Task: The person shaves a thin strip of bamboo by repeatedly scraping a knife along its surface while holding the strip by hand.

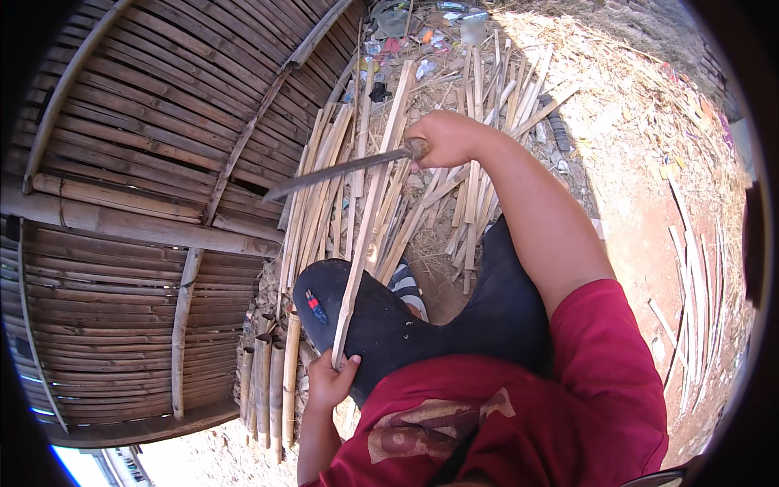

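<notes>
My left hand (331, 380) is closed round the near end of a long, pale bamboo strip (361, 252), which slants up and away across my left thigh. In my right hand (442, 140), a fist grips the wooden handle of a machete (341, 168). Its dark blade points left and crosses the strip in the picture; whether it touches the strip I cannot tell. Several split bamboo strips (320, 195) lie on the ground just beyond my left knee, and more bamboo strips (475, 162) lie in a loose pile beyond my right hand.
A wall of bamboo slats (146, 105) stands close on the left, with upright bamboo poles (261, 381) at its foot. Litter (422, 40) is scattered at the far end. Thin strips (694, 300) lie on the dirt at right. A striped shoe (404, 284) shows between my legs.
</notes>
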Demonstrator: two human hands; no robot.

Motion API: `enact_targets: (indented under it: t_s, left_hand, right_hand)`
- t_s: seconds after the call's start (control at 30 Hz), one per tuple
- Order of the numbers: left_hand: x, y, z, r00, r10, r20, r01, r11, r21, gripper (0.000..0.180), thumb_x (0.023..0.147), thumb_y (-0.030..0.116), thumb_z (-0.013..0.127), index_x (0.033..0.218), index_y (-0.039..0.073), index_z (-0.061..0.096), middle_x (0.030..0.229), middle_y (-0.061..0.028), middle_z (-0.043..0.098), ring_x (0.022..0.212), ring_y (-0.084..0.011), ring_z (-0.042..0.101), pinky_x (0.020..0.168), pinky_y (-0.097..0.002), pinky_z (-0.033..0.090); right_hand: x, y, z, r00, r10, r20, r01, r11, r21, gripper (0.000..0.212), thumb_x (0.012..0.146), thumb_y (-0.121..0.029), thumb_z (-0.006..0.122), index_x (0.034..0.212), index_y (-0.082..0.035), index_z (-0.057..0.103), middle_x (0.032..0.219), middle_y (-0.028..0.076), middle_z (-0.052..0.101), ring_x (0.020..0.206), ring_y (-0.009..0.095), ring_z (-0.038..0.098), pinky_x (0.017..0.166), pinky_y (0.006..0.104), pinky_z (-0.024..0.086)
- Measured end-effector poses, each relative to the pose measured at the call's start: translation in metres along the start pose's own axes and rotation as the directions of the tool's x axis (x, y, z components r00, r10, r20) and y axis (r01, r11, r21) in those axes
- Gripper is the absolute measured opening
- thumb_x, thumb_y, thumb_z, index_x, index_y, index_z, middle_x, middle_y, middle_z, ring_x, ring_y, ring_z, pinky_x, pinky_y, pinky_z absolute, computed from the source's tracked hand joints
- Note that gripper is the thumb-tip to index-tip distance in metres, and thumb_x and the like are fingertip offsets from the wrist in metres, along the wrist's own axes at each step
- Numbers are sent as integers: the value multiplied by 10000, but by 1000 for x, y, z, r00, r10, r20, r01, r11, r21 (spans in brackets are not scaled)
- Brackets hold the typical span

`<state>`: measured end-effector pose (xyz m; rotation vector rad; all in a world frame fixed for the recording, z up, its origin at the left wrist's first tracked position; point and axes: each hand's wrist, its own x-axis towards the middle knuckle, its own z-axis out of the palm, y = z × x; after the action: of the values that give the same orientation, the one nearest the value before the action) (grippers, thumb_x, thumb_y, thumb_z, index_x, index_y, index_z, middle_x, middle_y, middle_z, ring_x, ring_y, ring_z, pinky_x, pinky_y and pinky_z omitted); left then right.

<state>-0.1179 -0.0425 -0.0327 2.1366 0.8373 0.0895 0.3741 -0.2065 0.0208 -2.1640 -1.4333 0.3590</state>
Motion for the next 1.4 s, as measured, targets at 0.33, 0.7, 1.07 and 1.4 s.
enact_targets:
  t_s: [0.33, 0.7, 1.07, 1.4]
  left_hand:
    - [8, -8, 1, 998, -63, -7, 60, 975, -212, 298, 925, 162, 799, 759, 73, 568, 626, 52, 532, 591, -44, 465, 525, -255, 391]
    - [5, 6, -5, 995, -83, 45, 87, 994, -71, 266, 943, 166, 773, 814, 100, 550, 698, 67, 528, 650, -40, 466, 569, -244, 385]
    - [0, -4, -1, 999, -46, 17, 48, 985, -169, 281, 935, 186, 793, 799, 77, 573, 647, 58, 528, 599, -36, 453, 519, -248, 375]
    - [5, -3, -4, 994, -93, 60, 100, 987, -123, 278, 945, 195, 781, 809, 92, 562, 675, 63, 524, 614, -42, 455, 536, -251, 378]
  right_hand:
    - [-18, 3, -15, 911, 140, -387, -87, 985, 152, 450, 824, -322, 813, 1165, -41, 728, 1042, 222, 744, 979, 396, 713, 874, 474, 548]
    - [6, 52, 6, 879, 222, -422, -182, 974, 134, 355, 822, -339, 799, 1014, -52, 717, 934, 196, 731, 950, 383, 711, 829, 489, 538]
    - [-11, -55, 0, 992, -85, 89, 98, 982, -160, 308, 766, -290, 816, 1028, -139, 755, 979, 158, 740, 976, 373, 706, 848, 491, 550]
    - [-12, -2, -16, 967, 181, -182, -173, 983, 58, 344, 812, -328, 798, 1026, -67, 727, 993, 198, 736, 971, 421, 691, 860, 496, 542]
